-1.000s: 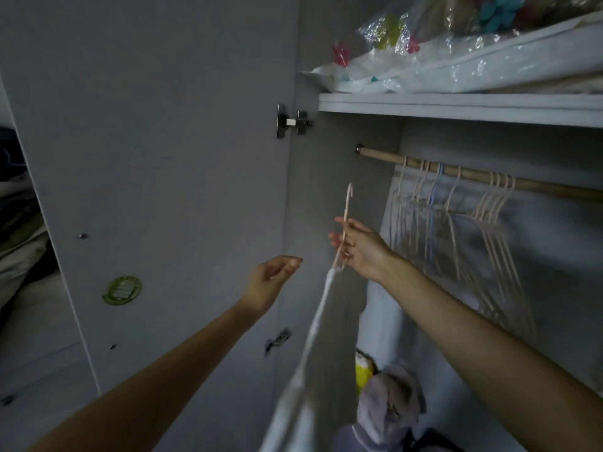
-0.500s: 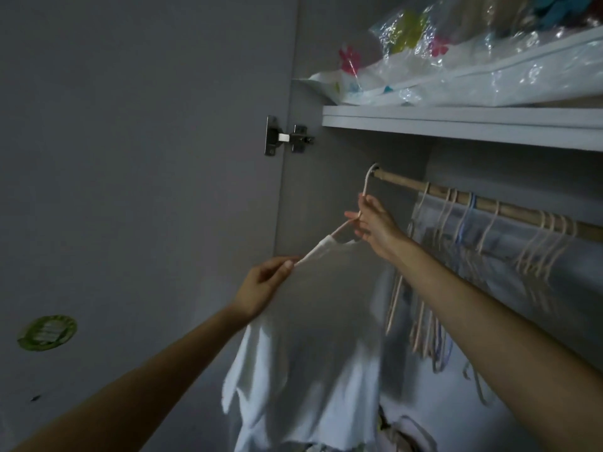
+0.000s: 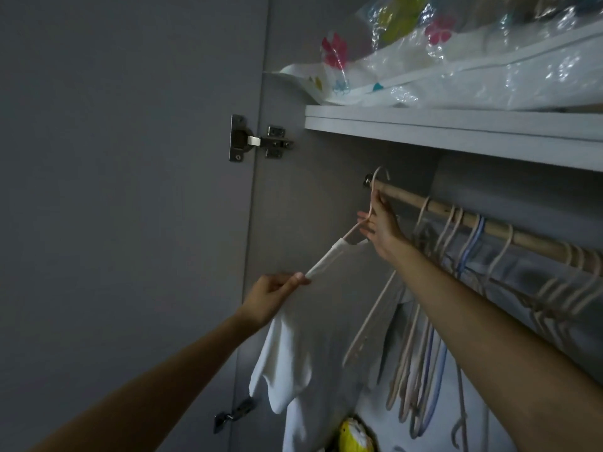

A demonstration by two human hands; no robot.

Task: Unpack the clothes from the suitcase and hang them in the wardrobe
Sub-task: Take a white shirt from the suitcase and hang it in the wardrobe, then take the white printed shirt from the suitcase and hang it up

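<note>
1. The white shirt (image 3: 303, 350) is hanging limp on a hanger (image 3: 354, 228) at the rail (image 3: 489, 223); it looks light and soft.
2. The right hand (image 3: 380, 223) is pinching the hanger's neck, the stiffest hold.
3. The left hand (image 3: 272, 296) is gripping the shoulder end.

We see our two arms bare from the bottom edge of the view up to the hands, with no sleeve showing on either. Our left hand (image 3: 272, 296) wears no glove, ring or band that we can make out, and the wrist behind it is bare. Our right hand (image 3: 380, 225) is likewise ungloved, its wrist bare too. The light is dim, so fine marks stay unclear.
</note>
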